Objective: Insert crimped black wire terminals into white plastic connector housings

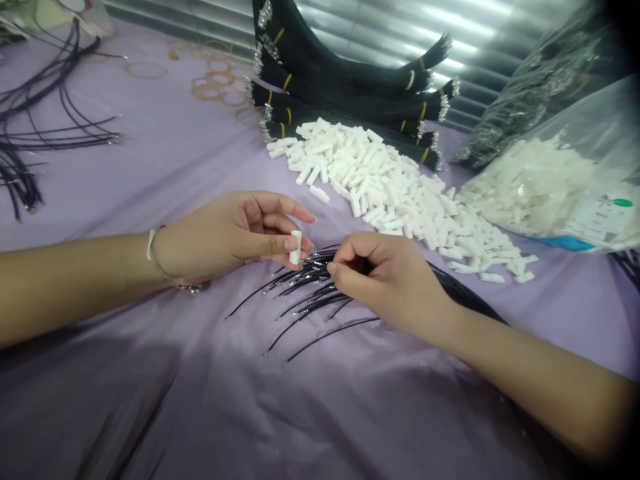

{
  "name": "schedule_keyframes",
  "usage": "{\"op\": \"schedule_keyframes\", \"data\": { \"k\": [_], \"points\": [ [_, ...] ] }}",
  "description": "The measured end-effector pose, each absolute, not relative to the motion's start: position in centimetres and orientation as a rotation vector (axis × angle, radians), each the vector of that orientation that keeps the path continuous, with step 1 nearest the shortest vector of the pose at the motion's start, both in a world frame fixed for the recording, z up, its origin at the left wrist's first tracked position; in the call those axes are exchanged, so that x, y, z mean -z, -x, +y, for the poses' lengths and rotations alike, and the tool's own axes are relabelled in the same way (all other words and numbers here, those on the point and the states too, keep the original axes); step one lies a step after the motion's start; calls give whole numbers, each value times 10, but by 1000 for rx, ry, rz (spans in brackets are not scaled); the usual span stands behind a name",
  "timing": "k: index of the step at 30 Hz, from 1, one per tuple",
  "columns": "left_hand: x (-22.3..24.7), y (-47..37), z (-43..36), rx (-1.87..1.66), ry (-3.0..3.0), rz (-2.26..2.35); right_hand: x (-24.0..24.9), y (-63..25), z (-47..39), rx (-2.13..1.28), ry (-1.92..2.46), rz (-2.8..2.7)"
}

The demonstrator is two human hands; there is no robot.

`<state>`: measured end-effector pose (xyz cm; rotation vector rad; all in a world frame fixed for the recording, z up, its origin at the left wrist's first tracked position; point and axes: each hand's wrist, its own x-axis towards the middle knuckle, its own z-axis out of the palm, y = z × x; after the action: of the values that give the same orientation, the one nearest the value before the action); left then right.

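Observation:
My left hand (pixel 250 233) pinches a small white connector housing (pixel 296 247) between thumb and fingers, held upright. Just to its right, my right hand (pixel 383 273) has its thumb and index finger closed at the tips over a bundle of black wires (pixel 313 293). A wire end appears to be in that pinch, its tip close to the housing but apart from it. The other wires fan out to the left on the cloth, with shiny metal terminals on their ends. My right hand hides part of the bundle.
A heap of white housings (pixel 380 177) lies beyond my hands. Behind it are stacked bundles of black wires (pixel 345 73) tied with rubber bands. A clear bag of housings (pixel 555 180) stands right. More black wires (pixel 55 127) and loose rubber bands (pixel 215 83) lie on the purple cloth (pixel 200 393).

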<state>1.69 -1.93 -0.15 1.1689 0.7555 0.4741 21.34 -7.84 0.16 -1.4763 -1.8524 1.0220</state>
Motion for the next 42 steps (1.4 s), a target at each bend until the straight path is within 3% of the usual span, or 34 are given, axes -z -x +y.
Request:
{"op": "schedule_keyframes", "data": {
  "k": [42],
  "points": [
    [9, -15, -23, -620, -1316, 755, -11, -213, -74, -1052, 1542, -2074]
  ]
}}
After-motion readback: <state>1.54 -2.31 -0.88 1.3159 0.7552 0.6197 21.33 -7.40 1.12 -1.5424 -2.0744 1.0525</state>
